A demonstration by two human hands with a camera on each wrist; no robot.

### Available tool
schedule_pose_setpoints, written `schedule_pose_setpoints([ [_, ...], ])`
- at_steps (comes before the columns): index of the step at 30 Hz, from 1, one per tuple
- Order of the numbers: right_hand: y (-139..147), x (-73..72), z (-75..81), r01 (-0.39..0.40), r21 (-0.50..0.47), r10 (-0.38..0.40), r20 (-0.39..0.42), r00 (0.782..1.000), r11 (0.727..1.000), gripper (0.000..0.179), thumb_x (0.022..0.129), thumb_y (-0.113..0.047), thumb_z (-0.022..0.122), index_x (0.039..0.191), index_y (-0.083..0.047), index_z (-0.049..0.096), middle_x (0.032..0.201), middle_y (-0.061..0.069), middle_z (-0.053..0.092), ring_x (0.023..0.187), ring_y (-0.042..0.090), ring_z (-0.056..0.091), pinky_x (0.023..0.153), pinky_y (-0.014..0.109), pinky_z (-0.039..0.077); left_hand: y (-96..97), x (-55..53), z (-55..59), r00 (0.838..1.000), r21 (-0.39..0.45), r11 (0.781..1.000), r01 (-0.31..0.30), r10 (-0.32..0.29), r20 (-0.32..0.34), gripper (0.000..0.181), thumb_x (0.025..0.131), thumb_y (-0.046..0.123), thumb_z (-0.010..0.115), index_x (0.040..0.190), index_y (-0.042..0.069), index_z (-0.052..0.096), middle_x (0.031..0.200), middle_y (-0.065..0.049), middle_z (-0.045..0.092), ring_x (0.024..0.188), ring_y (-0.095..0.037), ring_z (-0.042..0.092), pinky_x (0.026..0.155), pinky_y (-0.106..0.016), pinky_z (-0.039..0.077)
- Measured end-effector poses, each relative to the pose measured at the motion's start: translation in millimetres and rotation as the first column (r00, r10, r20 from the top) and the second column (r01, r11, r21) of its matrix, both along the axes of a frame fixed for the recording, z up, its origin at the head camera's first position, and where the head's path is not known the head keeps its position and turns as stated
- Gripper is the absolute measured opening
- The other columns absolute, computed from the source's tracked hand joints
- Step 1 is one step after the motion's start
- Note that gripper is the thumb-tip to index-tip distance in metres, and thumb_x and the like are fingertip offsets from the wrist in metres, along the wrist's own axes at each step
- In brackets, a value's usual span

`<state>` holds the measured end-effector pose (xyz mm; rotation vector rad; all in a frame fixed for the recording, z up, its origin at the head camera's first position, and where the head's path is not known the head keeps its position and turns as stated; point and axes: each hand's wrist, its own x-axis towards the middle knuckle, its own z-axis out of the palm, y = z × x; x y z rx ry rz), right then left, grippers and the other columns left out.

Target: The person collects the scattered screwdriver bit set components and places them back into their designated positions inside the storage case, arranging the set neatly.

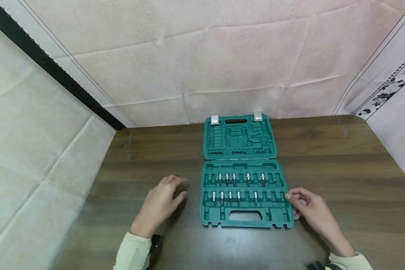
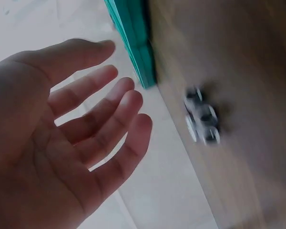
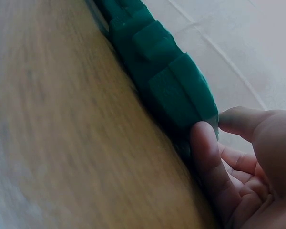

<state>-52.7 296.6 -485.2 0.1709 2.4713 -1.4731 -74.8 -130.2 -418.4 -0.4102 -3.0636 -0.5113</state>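
A green plastic tool case [image 1: 248,221] lies wide open on the table, its lid [image 1: 239,150] folded back. Two rows of small silver bit sockets [image 1: 234,178] sit in the near half, between bare slots. At the case's right edge, near the front corner, my right hand [image 1: 312,210] pinches the rim; its fingers [image 3: 207,148] press the green side wall [image 3: 181,95]. My left hand [image 1: 163,200] hovers left of the case, fingers spread and slightly bent, holding nothing. Close by, in the left wrist view, a few short metal sockets [image 2: 202,117] stand bunched on the tabletop.
The brown wooden table [image 1: 341,157] reaches back to a pale cloth curtain [image 1: 206,67]. More pale cloth [image 1: 37,168] hangs on the left side, and a patterned one [image 1: 384,93] on the right. Two silver latches [image 1: 257,116] stick up from the lid's far edge.
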Motion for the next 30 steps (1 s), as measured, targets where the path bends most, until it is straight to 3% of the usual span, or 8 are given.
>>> schedule_pose_setpoints([
  [5,1.9,0.8,-0.9,0.007,0.007,-0.007,0.000,1.000,1.000,0.045,0.108,-0.038,0.062,0.126,0.002,0.065,0.101,0.010,0.074,0.070,0.017,0.069,0.064,0.032,0.060,-20.1,-9.2,-3.2,0.998,-0.014,0.998,-0.054,0.054,-0.009,0.035,0.094,0.019,0.082,0.128,0.011,0.074,0.123,-0.009,0.071,0.109,-0.031,0.070,0.076,-0.052,0.061],
  [10,2.2,1.1,-1.2,0.013,0.001,-0.013,-0.003,1.000,1.000,0.044,0.108,-0.037,0.062,0.126,0.003,0.065,0.101,0.011,0.074,0.069,0.017,0.069,0.064,0.032,0.060,-31.1,-21.0,-7.8,0.989,-0.031,0.989,-0.147,0.147,-0.015,0.032,0.096,0.025,0.079,0.125,0.011,0.075,0.115,-0.011,0.073,0.098,-0.032,0.071,0.064,-0.050,0.059],
  [14,0.6,0.2,-1.1,0.014,-0.011,-0.014,-0.004,1.000,1.000,0.045,0.107,-0.038,0.063,0.126,0.002,0.065,0.101,0.011,0.074,0.069,0.017,0.069,0.064,0.032,0.060,-37.3,-31.9,-11.4,0.973,-0.088,0.969,-0.229,0.231,0.011,0.029,0.098,0.032,0.076,0.120,0.013,0.078,0.107,-0.010,0.075,0.089,-0.032,0.072,0.055,-0.048,0.054],
  [18,-0.4,-0.7,0.1,0.013,-0.011,-0.013,-0.005,1.000,1.000,0.044,0.108,-0.038,0.063,0.125,0.002,0.066,0.100,0.011,0.074,0.069,0.017,0.069,0.064,0.032,0.060,-40.0,-41.5,-14.9,0.950,-0.117,0.950,-0.290,0.300,0.084,0.029,0.101,0.038,0.072,0.112,0.013,0.080,0.093,-0.007,0.076,0.067,-0.025,0.065,0.049,-0.041,0.046],
  [23,-1.1,-0.9,1.7,0.011,-0.003,-0.011,-0.008,1.000,1.000,0.042,0.108,-0.036,0.063,0.124,0.002,0.066,0.098,0.010,0.073,0.069,0.017,0.069,0.063,0.032,0.060,-40.2,-49.1,-18.9,0.937,-0.101,0.948,-0.303,0.315,0.152,0.026,0.102,0.035,0.071,0.106,0.012,0.079,0.083,-0.004,0.074,0.055,-0.019,0.056,0.046,-0.035,0.040],
  [27,-1.7,-1.0,1.9,0.012,0.001,-0.012,-0.009,1.000,1.000,0.042,0.108,-0.036,0.063,0.124,0.002,0.066,0.098,0.010,0.073,0.069,0.016,0.068,0.063,0.031,0.060,-40.4,-52.0,-19.6,0.937,-0.088,0.953,-0.291,0.302,0.175,0.020,0.103,0.030,0.070,0.107,0.012,0.079,0.083,-0.002,0.072,0.058,-0.019,0.058,0.047,-0.036,0.042],
  [30,-1.0,-0.7,1.5,0.014,0.001,-0.014,-0.010,1.000,1.000,0.041,0.108,-0.035,0.063,0.125,0.002,0.066,0.098,0.010,0.073,0.068,0.016,0.068,0.063,0.031,0.059,-39.5,-53.0,-19.2,0.943,-0.071,0.961,-0.268,0.277,0.183,0.020,0.102,0.025,0.070,0.114,0.011,0.078,0.093,-0.002,0.075,0.067,-0.020,0.064,0.052,-0.039,0.048],
])
